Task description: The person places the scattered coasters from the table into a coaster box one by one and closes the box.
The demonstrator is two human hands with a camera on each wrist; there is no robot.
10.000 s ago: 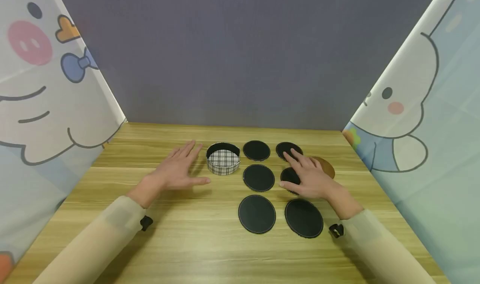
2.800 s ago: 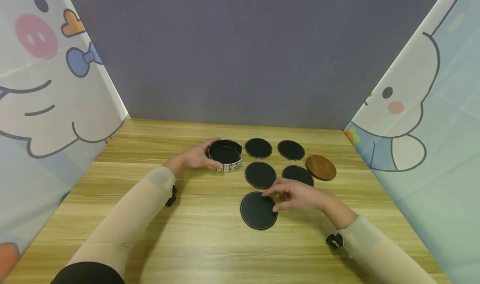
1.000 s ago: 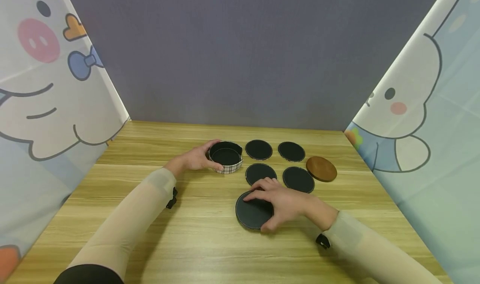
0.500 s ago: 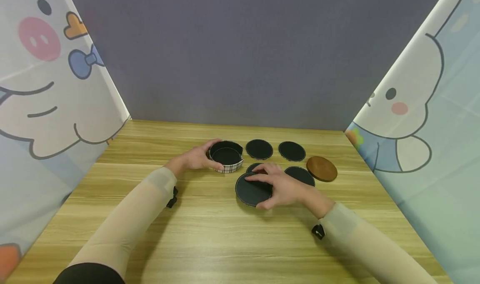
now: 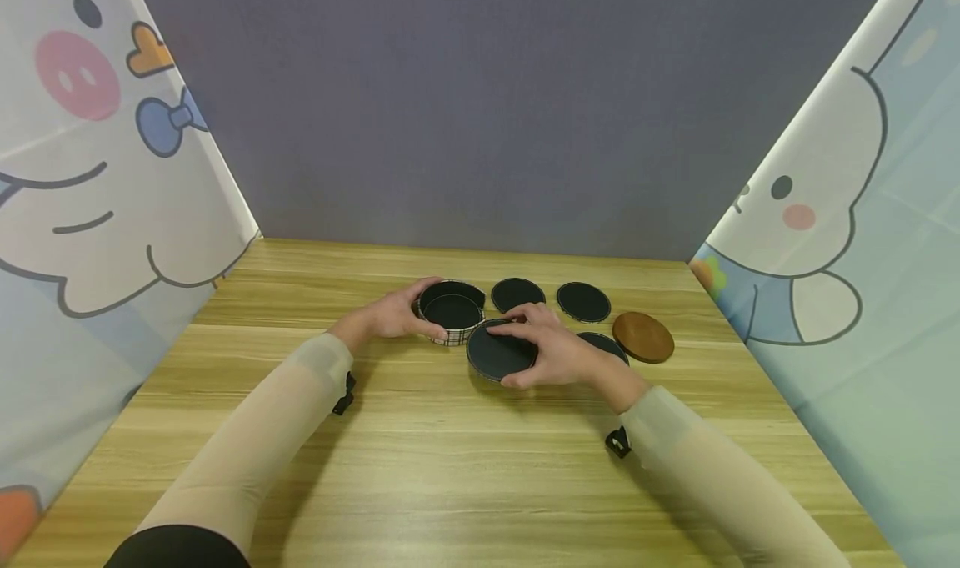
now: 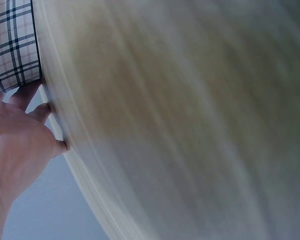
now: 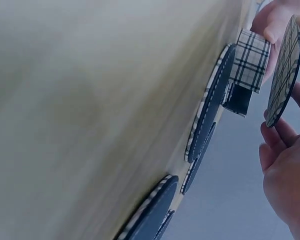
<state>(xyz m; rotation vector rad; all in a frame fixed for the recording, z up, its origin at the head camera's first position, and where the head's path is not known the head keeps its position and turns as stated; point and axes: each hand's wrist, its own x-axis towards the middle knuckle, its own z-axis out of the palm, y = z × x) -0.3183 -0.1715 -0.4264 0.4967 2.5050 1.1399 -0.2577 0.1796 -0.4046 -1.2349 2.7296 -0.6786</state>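
Observation:
My left hand (image 5: 390, 314) holds the side of a round plaid coaster holder (image 5: 461, 335) on the table, thumb at the front. Inside it lies a black disc face (image 5: 452, 313), where white plaid showed earlier. My right hand (image 5: 561, 353) pinches a round black coaster (image 5: 497, 354) by its edge, just right and in front of the holder. In the right wrist view this coaster's plaid underside (image 7: 285, 75) shows, raised off the table and tilted. Two black coasters (image 5: 517, 292) (image 5: 583, 302) lie at the back; another (image 5: 609, 347) is partly behind my right hand.
A brown wooden disc (image 5: 642, 337) lies right of the coasters. The wood-grain table (image 5: 450, 468) ends at a grey back panel (image 5: 480, 118), with cartoon-printed cloths (image 5: 67, 176) at both sides. One more coaster (image 7: 212, 100) shows in the right wrist view.
The right hand has taken the front coaster off the table and moved it back and slightly left toward the holder. The left hand has kept its grip. Earlier, the front right coaster left its place.

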